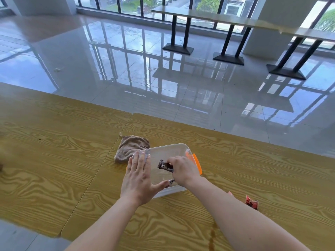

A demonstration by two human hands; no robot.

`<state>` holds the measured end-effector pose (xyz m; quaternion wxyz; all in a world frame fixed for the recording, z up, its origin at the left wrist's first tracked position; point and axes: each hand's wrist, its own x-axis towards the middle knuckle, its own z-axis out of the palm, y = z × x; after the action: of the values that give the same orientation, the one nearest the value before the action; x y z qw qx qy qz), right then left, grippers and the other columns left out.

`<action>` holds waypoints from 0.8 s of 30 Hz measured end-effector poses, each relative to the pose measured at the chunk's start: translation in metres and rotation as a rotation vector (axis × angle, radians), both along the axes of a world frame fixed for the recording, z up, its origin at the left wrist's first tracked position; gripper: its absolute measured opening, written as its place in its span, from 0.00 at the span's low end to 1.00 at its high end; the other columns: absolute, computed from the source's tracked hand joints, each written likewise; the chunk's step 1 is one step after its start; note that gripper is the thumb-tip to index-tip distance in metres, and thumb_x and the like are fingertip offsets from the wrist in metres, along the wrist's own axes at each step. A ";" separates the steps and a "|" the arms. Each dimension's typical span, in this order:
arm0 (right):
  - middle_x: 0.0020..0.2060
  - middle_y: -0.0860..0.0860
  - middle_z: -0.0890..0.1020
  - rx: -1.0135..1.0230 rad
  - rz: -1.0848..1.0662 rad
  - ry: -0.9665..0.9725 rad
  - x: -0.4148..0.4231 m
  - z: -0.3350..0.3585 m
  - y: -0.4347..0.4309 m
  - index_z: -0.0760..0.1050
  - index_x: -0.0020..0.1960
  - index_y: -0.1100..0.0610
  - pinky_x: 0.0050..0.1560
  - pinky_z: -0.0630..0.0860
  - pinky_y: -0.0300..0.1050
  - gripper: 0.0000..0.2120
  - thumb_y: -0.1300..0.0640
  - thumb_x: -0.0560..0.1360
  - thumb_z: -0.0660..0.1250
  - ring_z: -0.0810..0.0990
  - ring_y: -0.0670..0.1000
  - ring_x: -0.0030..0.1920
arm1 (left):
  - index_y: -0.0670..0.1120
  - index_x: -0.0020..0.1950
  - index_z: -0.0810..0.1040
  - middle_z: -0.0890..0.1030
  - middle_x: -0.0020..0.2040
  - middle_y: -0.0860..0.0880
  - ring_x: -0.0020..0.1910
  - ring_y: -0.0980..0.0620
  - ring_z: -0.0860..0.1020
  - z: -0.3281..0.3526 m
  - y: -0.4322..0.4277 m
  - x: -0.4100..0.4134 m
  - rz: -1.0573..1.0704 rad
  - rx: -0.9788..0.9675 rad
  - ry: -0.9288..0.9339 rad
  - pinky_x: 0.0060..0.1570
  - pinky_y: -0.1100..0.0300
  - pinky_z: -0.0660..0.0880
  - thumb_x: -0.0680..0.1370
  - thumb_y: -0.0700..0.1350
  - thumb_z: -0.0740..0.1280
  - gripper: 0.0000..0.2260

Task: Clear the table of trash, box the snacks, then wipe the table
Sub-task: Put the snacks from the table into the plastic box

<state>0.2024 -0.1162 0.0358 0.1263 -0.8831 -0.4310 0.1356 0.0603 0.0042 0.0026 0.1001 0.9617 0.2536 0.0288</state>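
A clear plastic box (168,150) with an orange latch (196,163) stands on the wooden table (54,160). My left hand (139,180) lies flat against the box's left wall, fingers spread. My right hand (183,169) is over the box, pinching a dark brown snack packet (164,165) held above the inside. Another dark packet (171,181) shows partly at the box's near side. A brown cloth (129,147) lies crumpled just behind the box on the left. A red snack packet (252,203) lies on the table to the right of my right forearm.
The table's far edge runs diagonally behind the box, with glossy tiled floor (163,78) beyond. A seam between two tabletops (101,171) runs left of the box. Long tables on black legs (228,57) stand by the windows. A brown streak (212,238) marks the table near my right arm.
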 end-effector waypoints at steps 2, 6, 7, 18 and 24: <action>0.50 0.53 0.81 0.002 -0.009 0.003 0.000 -0.002 -0.001 0.77 0.54 0.54 0.49 0.74 0.51 0.15 0.68 0.73 0.59 0.77 0.57 0.52 | 0.43 0.80 0.45 0.42 0.81 0.43 0.78 0.47 0.34 0.001 0.000 0.000 0.000 0.002 0.006 0.77 0.48 0.38 0.67 0.82 0.44 0.55; 0.53 0.54 0.82 0.126 -0.058 0.025 -0.003 0.003 -0.012 0.78 0.61 0.55 0.56 0.74 0.49 0.19 0.68 0.74 0.60 0.76 0.57 0.57 | 0.43 0.80 0.47 0.43 0.81 0.42 0.78 0.47 0.35 0.001 0.000 -0.001 -0.009 0.010 0.000 0.77 0.48 0.38 0.68 0.82 0.45 0.55; 0.54 0.53 0.82 0.188 -0.079 0.030 -0.004 0.008 -0.019 0.78 0.62 0.55 0.55 0.75 0.48 0.19 0.68 0.74 0.62 0.77 0.55 0.57 | 0.43 0.80 0.49 0.44 0.81 0.42 0.79 0.46 0.36 0.001 0.000 -0.001 -0.014 0.009 -0.010 0.77 0.48 0.38 0.68 0.81 0.46 0.54; 0.54 0.51 0.82 0.177 -0.456 0.055 0.017 0.005 -0.152 0.79 0.62 0.55 0.54 0.77 0.48 0.16 0.59 0.74 0.71 0.79 0.50 0.53 | 0.46 0.80 0.39 0.37 0.80 0.43 0.76 0.47 0.29 0.001 0.003 0.005 -0.071 0.047 0.086 0.75 0.50 0.30 0.68 0.81 0.39 0.52; 0.62 0.51 0.74 -0.209 -0.419 0.090 0.013 -0.030 -0.192 0.69 0.71 0.50 0.64 0.68 0.47 0.28 0.45 0.73 0.68 0.69 0.55 0.64 | 0.46 0.80 0.37 0.33 0.79 0.45 0.76 0.48 0.28 0.003 0.003 0.007 -0.085 0.047 0.093 0.75 0.49 0.31 0.68 0.80 0.40 0.51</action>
<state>0.2152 -0.3082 0.0054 0.0785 -0.9547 -0.2157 0.1894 0.0677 0.0071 0.0053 0.0665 0.9740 0.2161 -0.0144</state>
